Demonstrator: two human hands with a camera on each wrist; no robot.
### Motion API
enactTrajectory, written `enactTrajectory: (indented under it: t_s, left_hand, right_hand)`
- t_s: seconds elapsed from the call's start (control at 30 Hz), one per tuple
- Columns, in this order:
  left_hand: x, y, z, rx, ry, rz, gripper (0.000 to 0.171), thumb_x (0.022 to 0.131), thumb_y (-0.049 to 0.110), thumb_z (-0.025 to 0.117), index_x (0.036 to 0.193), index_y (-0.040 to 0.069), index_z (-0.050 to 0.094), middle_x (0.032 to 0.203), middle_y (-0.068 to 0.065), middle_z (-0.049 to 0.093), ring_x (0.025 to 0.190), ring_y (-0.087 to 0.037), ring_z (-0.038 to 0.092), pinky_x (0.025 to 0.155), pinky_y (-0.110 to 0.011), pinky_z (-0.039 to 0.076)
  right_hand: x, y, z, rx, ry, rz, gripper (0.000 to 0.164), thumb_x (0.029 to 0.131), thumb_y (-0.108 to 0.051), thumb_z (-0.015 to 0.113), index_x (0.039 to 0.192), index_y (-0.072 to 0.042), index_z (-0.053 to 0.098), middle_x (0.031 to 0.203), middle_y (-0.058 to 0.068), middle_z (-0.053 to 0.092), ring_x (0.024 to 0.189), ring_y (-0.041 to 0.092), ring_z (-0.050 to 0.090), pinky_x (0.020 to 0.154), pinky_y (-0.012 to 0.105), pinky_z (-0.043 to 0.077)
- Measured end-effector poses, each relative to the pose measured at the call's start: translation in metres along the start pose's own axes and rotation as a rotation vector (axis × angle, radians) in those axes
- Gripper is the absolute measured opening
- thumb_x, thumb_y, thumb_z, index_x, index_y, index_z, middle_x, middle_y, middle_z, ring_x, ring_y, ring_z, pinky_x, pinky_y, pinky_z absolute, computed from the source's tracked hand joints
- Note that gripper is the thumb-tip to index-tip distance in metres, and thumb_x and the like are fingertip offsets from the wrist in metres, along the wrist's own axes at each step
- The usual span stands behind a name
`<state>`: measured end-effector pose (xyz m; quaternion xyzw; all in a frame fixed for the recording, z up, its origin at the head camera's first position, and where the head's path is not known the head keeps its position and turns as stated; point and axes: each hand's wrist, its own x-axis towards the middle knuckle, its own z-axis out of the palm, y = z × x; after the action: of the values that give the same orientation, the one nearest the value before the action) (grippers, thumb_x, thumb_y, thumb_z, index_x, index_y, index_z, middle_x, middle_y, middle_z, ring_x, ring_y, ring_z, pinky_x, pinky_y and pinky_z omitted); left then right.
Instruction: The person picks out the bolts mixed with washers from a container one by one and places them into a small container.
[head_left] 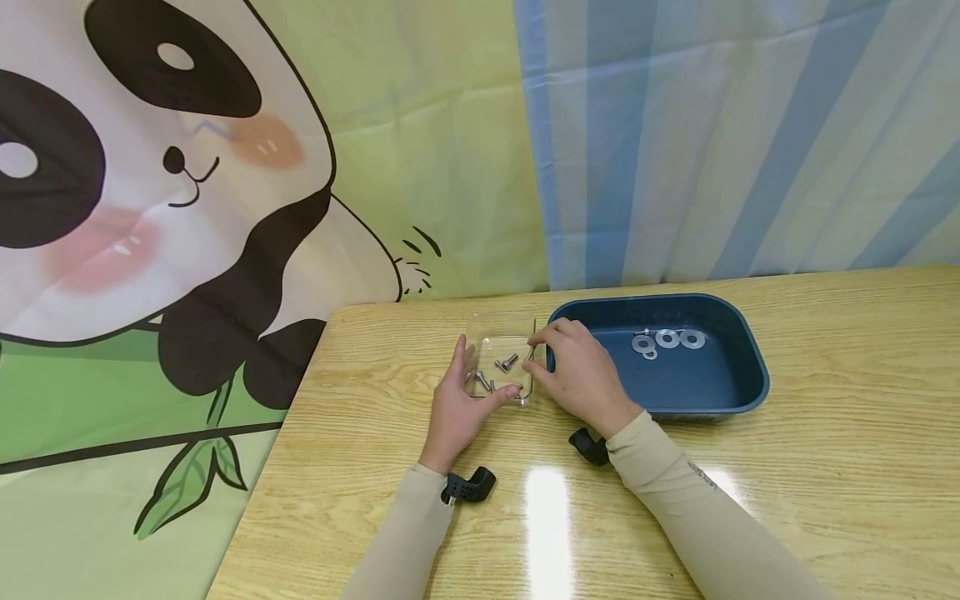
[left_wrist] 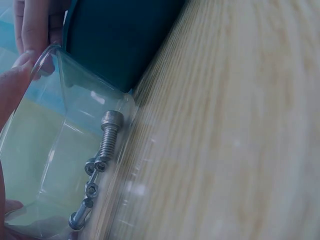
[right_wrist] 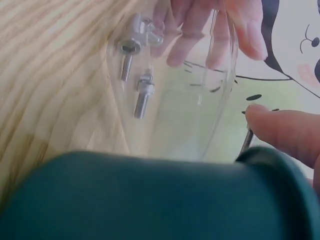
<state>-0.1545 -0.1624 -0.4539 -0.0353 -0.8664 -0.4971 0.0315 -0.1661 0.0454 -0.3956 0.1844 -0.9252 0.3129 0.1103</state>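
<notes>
My left hand (head_left: 459, 412) grips a clear plastic box (head_left: 495, 346) by its sides, the thumb across the near edge. Several silver socket-head bolts (left_wrist: 108, 142) lie on the box's floor. At the box's right rim my right hand (head_left: 583, 373) pinches a thin silver bolt (right_wrist: 247, 140) between thumb and forefinger. That bolt is partly hidden in the right wrist view by the tray's edge. Right beside the box stands a dark blue tray (head_left: 731, 383), with flat metal washers (head_left: 667, 338) and a small bolt (head_left: 641, 332) inside.
Both box and tray stand on a wood-grain table (head_left: 847, 358), near its back edge. Behind it hangs a printed curtain (head_left: 450, 167) with a panda and blue stripes. Black wrist straps (head_left: 472, 485) sit on both wrists.
</notes>
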Motion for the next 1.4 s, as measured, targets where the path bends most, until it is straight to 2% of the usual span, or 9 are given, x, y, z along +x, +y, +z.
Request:
enactTrajectory:
  t_s: [0.43, 0.8, 1.2, 1.4]
  left_hand:
    - [0.000, 0.001, -0.001, 0.000, -0.003, -0.017, 0.117, 0.076, 0.057, 0.083, 0.163, 0.028, 0.010, 0.159, -0.005, 0.038, 0.141, -0.019, 0.043, 0.113, -0.043, 0.038]
    - [-0.001, 0.001, -0.001, -0.004, -0.011, -0.018, 0.117, 0.076, 0.058, 0.082, 0.163, 0.026, 0.011, 0.158, -0.005, 0.040, 0.141, -0.021, 0.043, 0.112, -0.047, 0.039]
    - [0.000, 0.001, 0.000, -0.008, -0.003, -0.015, 0.118, 0.076, 0.058, 0.083, 0.163, 0.023, 0.012, 0.158, -0.006, 0.039, 0.141, -0.021, 0.043, 0.112, -0.046, 0.039]
    - [0.000, 0.002, -0.001, -0.002, -0.002, -0.024, 0.117, 0.076, 0.058, 0.083, 0.163, 0.026, 0.011, 0.159, -0.005, 0.038, 0.141, -0.020, 0.043, 0.112, -0.045, 0.039]
  right_hand:
    - [0.004, -0.007, 0.011, 0.007, -0.023, -0.031, 0.028, 0.088, -0.022, 0.081, 0.109, -0.006, 0.075, 0.112, 0.008, 0.066, 0.103, 0.026, 0.057, 0.081, 0.040, 0.054]
    - [0.003, -0.006, 0.017, -0.051, -0.036, -0.075, 0.027, 0.085, -0.019, 0.083, 0.107, -0.006, 0.075, 0.115, 0.010, 0.067, 0.107, 0.027, 0.057, 0.084, 0.041, 0.055]
    - [0.004, -0.006, 0.018, -0.065, -0.046, -0.101, 0.027, 0.085, -0.019, 0.083, 0.107, -0.007, 0.076, 0.112, 0.009, 0.067, 0.104, 0.027, 0.056, 0.083, 0.040, 0.054]
    - [0.003, -0.006, 0.015, -0.066, -0.052, -0.114, 0.026, 0.086, -0.018, 0.082, 0.109, -0.007, 0.075, 0.114, 0.010, 0.066, 0.106, 0.028, 0.056, 0.084, 0.041, 0.053]
